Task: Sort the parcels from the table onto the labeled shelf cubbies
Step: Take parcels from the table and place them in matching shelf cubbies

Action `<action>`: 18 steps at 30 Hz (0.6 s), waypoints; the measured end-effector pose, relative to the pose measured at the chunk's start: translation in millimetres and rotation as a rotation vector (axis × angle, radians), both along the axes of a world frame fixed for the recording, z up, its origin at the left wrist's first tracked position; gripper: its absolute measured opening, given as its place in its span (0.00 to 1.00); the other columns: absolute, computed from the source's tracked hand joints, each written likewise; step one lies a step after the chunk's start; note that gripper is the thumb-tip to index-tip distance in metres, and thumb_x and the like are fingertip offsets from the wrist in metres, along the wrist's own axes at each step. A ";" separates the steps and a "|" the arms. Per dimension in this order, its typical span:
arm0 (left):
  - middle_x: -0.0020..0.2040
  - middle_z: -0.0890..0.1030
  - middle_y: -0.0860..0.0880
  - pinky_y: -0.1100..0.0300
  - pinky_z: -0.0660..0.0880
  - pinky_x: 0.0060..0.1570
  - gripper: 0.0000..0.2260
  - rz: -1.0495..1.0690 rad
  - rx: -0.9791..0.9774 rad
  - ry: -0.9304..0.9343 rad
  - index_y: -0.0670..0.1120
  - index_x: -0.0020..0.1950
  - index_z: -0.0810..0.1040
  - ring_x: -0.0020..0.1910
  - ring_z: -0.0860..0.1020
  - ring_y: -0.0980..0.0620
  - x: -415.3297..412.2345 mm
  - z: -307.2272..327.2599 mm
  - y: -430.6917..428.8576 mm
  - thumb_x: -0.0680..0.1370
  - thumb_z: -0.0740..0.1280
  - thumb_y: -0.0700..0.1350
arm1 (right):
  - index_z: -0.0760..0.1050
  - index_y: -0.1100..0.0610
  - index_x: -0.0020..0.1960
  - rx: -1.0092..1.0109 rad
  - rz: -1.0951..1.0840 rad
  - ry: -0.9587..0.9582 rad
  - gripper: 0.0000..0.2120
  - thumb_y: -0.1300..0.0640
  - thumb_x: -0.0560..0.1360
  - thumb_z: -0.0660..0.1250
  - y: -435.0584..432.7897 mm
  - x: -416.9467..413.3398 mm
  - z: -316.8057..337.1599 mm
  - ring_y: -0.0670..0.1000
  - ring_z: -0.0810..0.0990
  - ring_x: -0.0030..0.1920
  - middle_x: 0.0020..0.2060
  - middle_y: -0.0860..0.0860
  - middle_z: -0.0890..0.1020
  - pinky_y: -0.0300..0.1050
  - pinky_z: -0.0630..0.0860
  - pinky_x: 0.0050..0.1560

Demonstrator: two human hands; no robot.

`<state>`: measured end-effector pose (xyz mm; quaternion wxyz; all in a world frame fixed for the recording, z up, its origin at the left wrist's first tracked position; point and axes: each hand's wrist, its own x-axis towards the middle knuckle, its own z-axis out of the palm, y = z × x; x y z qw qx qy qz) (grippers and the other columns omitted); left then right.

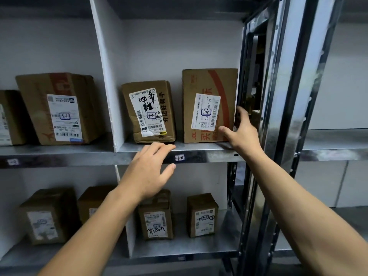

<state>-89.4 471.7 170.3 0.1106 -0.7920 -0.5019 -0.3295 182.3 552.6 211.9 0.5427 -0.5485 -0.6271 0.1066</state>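
Two parcels are standing in the cubby [169, 46] marked by the shelf label [179, 157]: a smaller parcel [148, 110] and a tall parcel [207, 86] beside it. The right hand [242, 134] is resting, fingers spread, at the tall parcel's lower corner, thumb touching its front. The left hand [148, 172] is hovering slack and empty. Placement seems done, so the next move is fetching another parcel.

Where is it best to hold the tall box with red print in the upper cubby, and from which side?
Probably by its two upright side faces, coming from the front. The tall box stands upright, with a gap to the smaller box on its left for the left hand; the right hand is at its right edge.
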 end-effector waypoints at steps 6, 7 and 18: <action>0.64 0.73 0.52 0.49 0.68 0.65 0.23 -0.072 -0.016 -0.016 0.51 0.71 0.70 0.64 0.70 0.50 -6.6 -2.1 -6.7 0.76 0.60 0.55 | 0.67 0.55 0.75 0.130 -0.094 -0.146 0.28 0.51 0.78 0.71 -50.2 -8.9 -27.2 0.52 0.68 0.72 0.71 0.53 0.71 0.48 0.64 0.74; 0.64 0.73 0.51 0.49 0.68 0.65 0.23 -0.089 -0.024 -0.022 0.51 0.71 0.70 0.64 0.70 0.50 -6.5 -5.3 -9.7 0.76 0.60 0.55 | 0.70 0.56 0.73 0.136 -0.100 -0.201 0.26 0.52 0.78 0.70 -60.1 -10.1 -36.4 0.53 0.69 0.71 0.70 0.54 0.72 0.50 0.66 0.74; 0.65 0.74 0.48 0.49 0.69 0.59 0.23 -0.321 -0.191 0.320 0.49 0.71 0.71 0.62 0.71 0.45 48.5 -109.5 -55.9 0.78 0.62 0.56 | 0.76 0.60 0.63 -0.180 -0.374 -0.739 0.20 0.49 0.76 0.68 -206.2 3.0 -175.7 0.64 0.75 0.59 0.57 0.61 0.77 0.59 0.76 0.56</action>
